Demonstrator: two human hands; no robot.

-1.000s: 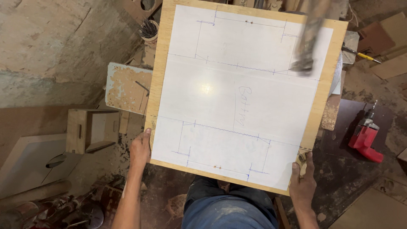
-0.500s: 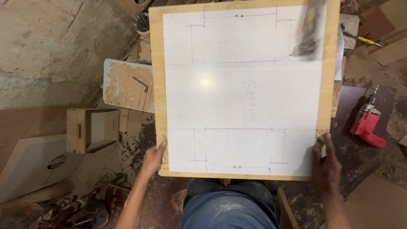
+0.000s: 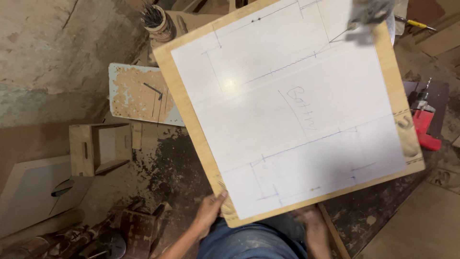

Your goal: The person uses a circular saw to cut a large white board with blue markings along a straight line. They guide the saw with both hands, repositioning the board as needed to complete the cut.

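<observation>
At the far left of the frame I see a small open wooden box [image 3: 98, 147] lying on its side on the dusty floor; I can't make out anything inside it. Above it, near the top centre-left, a round pot [image 3: 156, 20] holds a bunch of dark bristly sticks. Just right of the box lies a pale blue, chipped board scrap [image 3: 139, 96].

My left hand [image 3: 210, 212] sits at lower centre, thumb laid on the white face and fingers curled under the panel's near corner, gripping it. The big white-faced panel [image 3: 292, 108] with its tan wooden border fills the centre and right, tilted so its left corner drops low. Blue lines and scrawled handwriting mark its face. My right hand [image 3: 310, 221] is beneath the panel's lower edge; I can't tell its grip. At the right edge, a red power drill [image 3: 424, 125] rests just past the panel.
</observation>
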